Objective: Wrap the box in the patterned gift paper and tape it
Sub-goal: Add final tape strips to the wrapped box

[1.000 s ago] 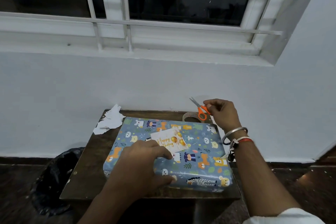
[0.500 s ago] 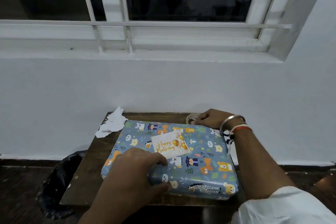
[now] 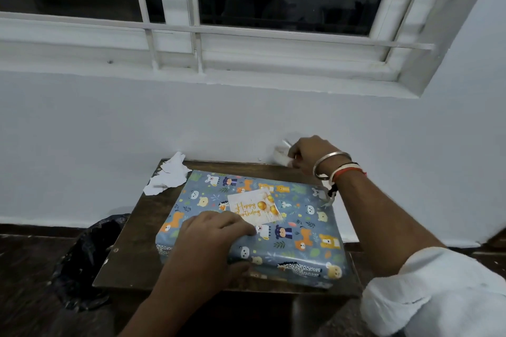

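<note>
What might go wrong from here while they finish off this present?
1. The card lies on the box with only the left hand fingertips at its near edge; if that hand lifts, the card may shift before tape lands.
2. The right hand holds the tape roll alone, so pulling a strip one-handed may tangle it.
3. The box nearly fills the small table; a hard tug could slide it off the edge.
</note>
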{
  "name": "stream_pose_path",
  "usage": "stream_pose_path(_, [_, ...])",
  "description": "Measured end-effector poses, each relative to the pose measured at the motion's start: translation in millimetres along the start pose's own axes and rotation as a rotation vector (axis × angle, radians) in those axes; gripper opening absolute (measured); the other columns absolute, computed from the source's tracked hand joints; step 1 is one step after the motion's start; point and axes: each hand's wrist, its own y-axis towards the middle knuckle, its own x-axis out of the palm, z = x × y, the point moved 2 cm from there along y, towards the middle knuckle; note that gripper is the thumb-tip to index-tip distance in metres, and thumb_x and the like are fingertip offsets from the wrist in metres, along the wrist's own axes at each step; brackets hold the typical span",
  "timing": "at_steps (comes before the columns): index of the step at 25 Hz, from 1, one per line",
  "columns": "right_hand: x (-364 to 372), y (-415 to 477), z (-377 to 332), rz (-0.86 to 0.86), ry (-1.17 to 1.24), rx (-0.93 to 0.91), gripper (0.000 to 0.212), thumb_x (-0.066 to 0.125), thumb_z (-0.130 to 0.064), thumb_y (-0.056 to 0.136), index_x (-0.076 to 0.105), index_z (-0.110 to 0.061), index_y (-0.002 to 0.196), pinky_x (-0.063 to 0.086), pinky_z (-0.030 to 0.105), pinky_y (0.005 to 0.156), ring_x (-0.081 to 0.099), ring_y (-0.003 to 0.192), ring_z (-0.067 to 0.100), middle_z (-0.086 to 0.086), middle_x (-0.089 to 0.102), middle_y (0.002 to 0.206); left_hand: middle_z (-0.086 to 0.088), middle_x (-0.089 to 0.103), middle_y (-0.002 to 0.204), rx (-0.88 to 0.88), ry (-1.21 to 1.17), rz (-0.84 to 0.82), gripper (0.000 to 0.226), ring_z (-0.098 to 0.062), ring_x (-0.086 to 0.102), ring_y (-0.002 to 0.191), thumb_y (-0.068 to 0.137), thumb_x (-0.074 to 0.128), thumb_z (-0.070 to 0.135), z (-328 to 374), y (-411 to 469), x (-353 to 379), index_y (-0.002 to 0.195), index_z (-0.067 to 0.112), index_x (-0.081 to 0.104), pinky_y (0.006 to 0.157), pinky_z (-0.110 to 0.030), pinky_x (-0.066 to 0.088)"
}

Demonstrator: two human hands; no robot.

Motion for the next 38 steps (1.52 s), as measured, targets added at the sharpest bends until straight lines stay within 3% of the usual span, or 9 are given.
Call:
stream_pose_path(9, [-20.9,-187.0,-26.7,0.479,0.176,-0.108,0.011,0.063,-0.029,0.097,0.065,-0.028,0.107,0.053,0.044,0.068,0.059,0.091,0.033,0.001,0.061,0.104,0.005,0.06,0.136,-0.066,0.127,0.005,0.047,-0.028,0.056,0.123,0.077,0.078,0.053,28.9,23.5,1.1,0.121,0.039,0.066,0.102,-0.05,0.041])
stream_pose_path(12, [3.6,-246.8,-15.9,0.512,0.178,-0.015,0.012,0.063,-0.031,0.097,0.059,-0.031,0.108,0.054,0.046,0.064,0.058,0.091,0.032,-0.001,0.059,0.105,0.002,0.064,0.12,0.336,0.19,0.133,0.024,-0.024,0.059,0.11,0.087,0.068,0.044,91.3,-30.3,25.1,0.109,0.034,0.067,0.098,-0.047,0.039])
stream_pose_path(15, [27.0,-281.6,1.3,0.546,0.24,0.014,0.01,0.058,-0.03,0.098,0.059,-0.03,0.107,0.053,0.046,0.065,0.056,0.088,0.031,-0.002,0.058,0.104,-0.003,0.061,0.133,0.727,0.406,-0.102,0.03,-0.026,0.053,0.129,0.093,0.05,0.033,142.6,-56.1,82.5,0.118,0.026,0.066,0.116,-0.045,0.023])
stream_pose_path(19, [50.8,-295.9,9.3,0.51,0.329,-0.019,0.024,0.063,-0.025,0.096,0.055,-0.035,0.117,0.054,0.044,0.069,0.054,0.091,0.028,-0.001,0.06,0.11,-0.017,0.034,0.162,0.75,1.078,-0.249,0.059,-0.038,0.024,0.152,0.1,0.042,0.031,178.1,-22.9,130.5,0.154,0.008,0.038,0.124,-0.061,0.009])
stream_pose_path(22, [57.8,-297.4,11.4,0.451,0.343,-0.024,0.02,0.061,-0.027,0.097,0.058,-0.031,0.116,0.054,0.048,0.073,0.052,0.096,0.025,-0.004,0.058,0.115,-0.005,0.04,0.16,0.611,1.027,-0.328,0.057,-0.023,0.038,0.146,0.1,0.049,0.031,198.7,-3.4,136.0,0.155,0.019,0.04,0.12,-0.042,0.035])
stream_pose_path(26, [59.4,-307.6,14.5,0.446,0.36,-0.041,0.024,0.061,-0.027,0.096,0.059,-0.033,0.12,0.053,0.044,0.076,0.053,0.096,0.024,-0.006,0.058,0.114,-0.018,0.023,0.164,0.644,1.189,-0.216,0.065,-0.034,0.023,0.152,0.103,0.047,0.024,225.0,-25.6,159.5,0.159,0.007,0.019,0.122,-0.047,0.026])
stream_pose_path(30, [68.1,-324.1,10.3,0.382,0.402,-0.098,0.016,0.063,-0.031,0.095,0.054,-0.034,0.108,0.051,0.042,0.075,0.054,0.089,0.024,-0.006,0.056,0.102,-0.02,0.04,0.156,0.481,0.641,-0.453,0.054,-0.042,0.037,0.144,0.102,0.049,0.027,239.4,-46.8,141.9,0.152,0.009,0.039,0.11,-0.052,0.041])
stream_pose_path(34, [73.8,-324.5,-5.3,0.167,0.413,-0.242,0.012,0.064,-0.035,0.092,0.065,-0.027,0.102,0.044,0.033,0.077,0.057,0.09,0.02,-0.007,0.059,0.098,-0.015,0.072,0.107,0.301,0.071,-0.712,0.036,-0.039,0.068,0.097,0.098,0.046,0.045,226.9,-102.3,92.0,0.11,0.017,0.065,0.081,-0.041,0.051])
stream_pose_path(38, [103.4,-324.4,-40.1,-0.013,0.378,-0.262,0.019,0.066,-0.032,0.092,0.07,-0.024,0.109,0.049,0.037,0.086,0.062,0.099,0.026,0.001,0.064,0.107,-0.013,0.077,0.099,-0.264,-0.49,-0.966,0.03,-0.027,0.074,0.083,0.1,0.04,0.031,178.3,-162.7,59.7,0.107,0.021,0.067,0.083,-0.038,0.058])
